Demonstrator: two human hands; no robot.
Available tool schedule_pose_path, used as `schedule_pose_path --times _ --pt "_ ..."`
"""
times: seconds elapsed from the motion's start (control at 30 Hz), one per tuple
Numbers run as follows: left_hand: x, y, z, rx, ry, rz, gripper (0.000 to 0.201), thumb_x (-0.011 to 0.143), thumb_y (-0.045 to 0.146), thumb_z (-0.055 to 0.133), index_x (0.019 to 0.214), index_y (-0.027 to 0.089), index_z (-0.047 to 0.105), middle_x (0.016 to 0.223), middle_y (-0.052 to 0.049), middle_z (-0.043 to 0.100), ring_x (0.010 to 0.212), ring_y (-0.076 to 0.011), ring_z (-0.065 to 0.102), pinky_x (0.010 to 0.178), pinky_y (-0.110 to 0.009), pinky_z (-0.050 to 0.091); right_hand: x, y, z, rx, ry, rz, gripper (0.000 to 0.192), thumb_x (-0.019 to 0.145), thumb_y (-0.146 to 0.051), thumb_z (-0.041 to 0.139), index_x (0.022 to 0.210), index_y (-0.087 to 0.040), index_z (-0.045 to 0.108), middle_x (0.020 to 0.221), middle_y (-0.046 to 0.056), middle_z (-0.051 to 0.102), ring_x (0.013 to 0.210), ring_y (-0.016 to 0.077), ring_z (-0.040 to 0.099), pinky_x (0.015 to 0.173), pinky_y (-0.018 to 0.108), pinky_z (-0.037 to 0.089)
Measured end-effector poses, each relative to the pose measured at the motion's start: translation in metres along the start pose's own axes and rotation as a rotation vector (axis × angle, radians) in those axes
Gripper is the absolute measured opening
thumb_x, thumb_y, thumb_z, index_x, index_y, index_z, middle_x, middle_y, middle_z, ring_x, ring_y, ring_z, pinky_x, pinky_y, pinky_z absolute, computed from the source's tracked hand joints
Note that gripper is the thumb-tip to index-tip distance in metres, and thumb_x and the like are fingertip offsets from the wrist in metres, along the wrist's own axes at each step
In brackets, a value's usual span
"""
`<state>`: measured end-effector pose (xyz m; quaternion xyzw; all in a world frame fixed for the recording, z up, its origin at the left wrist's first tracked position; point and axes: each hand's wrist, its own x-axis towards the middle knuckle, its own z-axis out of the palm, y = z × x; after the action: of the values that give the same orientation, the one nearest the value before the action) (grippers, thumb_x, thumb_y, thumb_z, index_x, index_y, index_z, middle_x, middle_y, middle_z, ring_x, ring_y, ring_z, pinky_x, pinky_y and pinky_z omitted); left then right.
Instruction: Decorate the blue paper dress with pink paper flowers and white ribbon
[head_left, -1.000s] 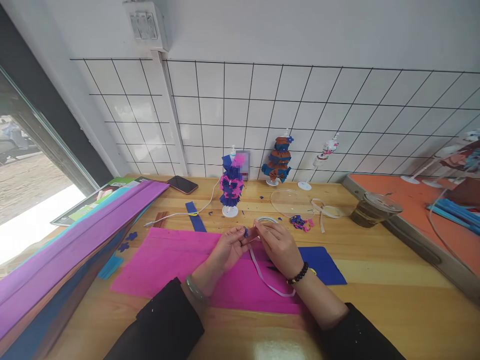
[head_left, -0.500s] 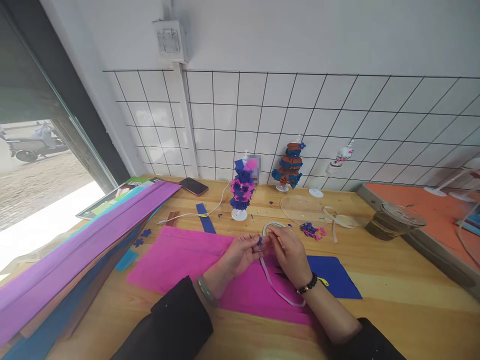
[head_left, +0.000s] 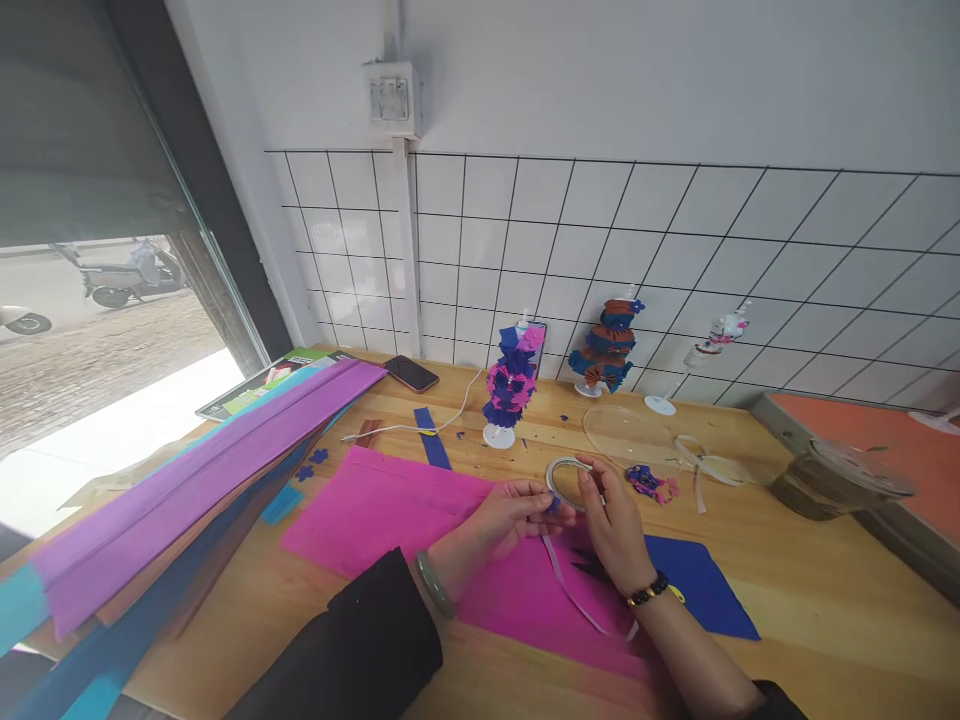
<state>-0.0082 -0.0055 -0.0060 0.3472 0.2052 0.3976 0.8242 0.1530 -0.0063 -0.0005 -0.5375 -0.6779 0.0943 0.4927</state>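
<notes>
My left hand (head_left: 517,510), fingers closed, pinches a small dark blue paper flower (head_left: 555,505) above the pink sheet (head_left: 352,515). My right hand (head_left: 615,520) is bent round the right side of a white tape roll (head_left: 553,484), thumb and fingertips on its rim. Below the hands a thin white strip (head_left: 571,592) curls over the pink sheet. Scissors with dark blades (head_left: 589,566) lie partly under my right hand, and a yellow handle (head_left: 677,593) shows by the wrist. A dark blue sheet (head_left: 712,590) lies to the right.
A blue and pink ruffled figure (head_left: 510,385) stands on a white base, with a brown and blue one (head_left: 607,345) behind. Blue and pink scraps (head_left: 649,483), a plastic cup (head_left: 832,485), a phone (head_left: 412,373) and long purple paper (head_left: 217,480) lie about.
My right hand has moved away from the flower to the tape roll's rim. My left hand still pinches the flower. The view has shifted left.
</notes>
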Motion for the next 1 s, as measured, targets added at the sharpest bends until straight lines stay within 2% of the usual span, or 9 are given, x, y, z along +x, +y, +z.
schedule_pose_path --times 0.1,0.27,0.4,0.57,0.8,0.9,1.0 --pt "0.0 0.0 0.0 -0.004 -0.022 0.02 0.021 0.069 0.03 0.068 0.079 0.012 0.064 0.084 -0.011 0.068 0.08 -0.019 0.063 0.08 -0.033 0.041 -0.001 0.001 0.002 0.023 -0.01 -0.008 0.027 0.088 -0.035 0.04 0.107 -0.019 0.05 0.089 0.007 0.059 0.082 0.0194 0.056 0.071 0.035 0.047" --pt "0.0 0.002 0.002 -0.018 -0.003 0.042 0.021 0.067 0.027 0.07 0.08 0.011 0.064 0.078 -0.009 0.066 0.074 -0.016 0.062 0.076 -0.031 0.041 -0.001 0.003 0.004 0.119 -0.065 0.037 0.031 0.084 -0.035 0.048 0.11 -0.018 0.049 0.082 0.005 0.06 0.073 0.0182 0.058 0.067 0.035 0.049" --pt "0.001 0.003 0.001 -0.039 0.03 0.034 0.022 0.062 0.024 0.074 0.077 0.011 0.064 0.07 -0.006 0.065 0.067 -0.0139 0.061 0.072 -0.028 0.041 -0.001 0.004 0.003 0.155 -0.062 0.064 0.037 0.082 -0.035 0.051 0.114 -0.018 0.048 0.087 0.007 0.064 0.079 0.0196 0.06 0.07 0.036 0.05" --pt "0.002 0.001 -0.001 -0.036 0.044 0.045 0.027 0.059 0.025 0.076 0.078 0.012 0.063 0.07 -0.005 0.065 0.066 -0.0129 0.061 0.07 -0.027 0.041 -0.001 0.005 0.004 0.244 -0.059 0.139 0.042 0.08 -0.036 0.055 0.117 -0.018 0.047 0.091 0.008 0.064 0.086 0.0208 0.061 0.074 0.039 0.051" --pt "0.005 0.0 -0.001 -0.04 0.116 0.034 0.041 0.053 0.022 0.08 0.088 0.014 0.06 0.066 -0.003 0.066 0.064 -0.0132 0.062 0.066 -0.026 0.042 0.001 -0.004 0.004 0.409 -0.034 0.197 0.045 0.074 -0.037 0.062 0.115 -0.02 0.05 0.085 0.006 0.064 0.079 0.0194 0.063 0.073 0.038 0.053" --pt "0.005 0.006 -0.001 -0.033 0.095 0.074 0.038 0.055 0.022 0.079 0.086 0.013 0.06 0.069 -0.004 0.066 0.066 -0.0138 0.063 0.069 -0.027 0.042 0.006 -0.007 0.001 0.431 -0.032 0.217 0.048 0.072 -0.038 0.064 0.114 -0.019 0.05 0.083 0.005 0.064 0.077 0.0191 0.063 0.071 0.037 0.053" --pt "0.004 0.027 0.0 -0.022 0.077 0.182 0.027 0.059 0.022 0.076 0.077 0.013 0.059 0.071 -0.005 0.067 0.068 -0.0148 0.063 0.07 -0.028 0.042 0.016 -0.011 -0.006 0.382 -0.042 0.232 0.05 0.072 -0.039 0.064 0.116 -0.018 0.05 0.08 0.005 0.064 0.075 0.0189 0.063 0.071 0.037 0.053"
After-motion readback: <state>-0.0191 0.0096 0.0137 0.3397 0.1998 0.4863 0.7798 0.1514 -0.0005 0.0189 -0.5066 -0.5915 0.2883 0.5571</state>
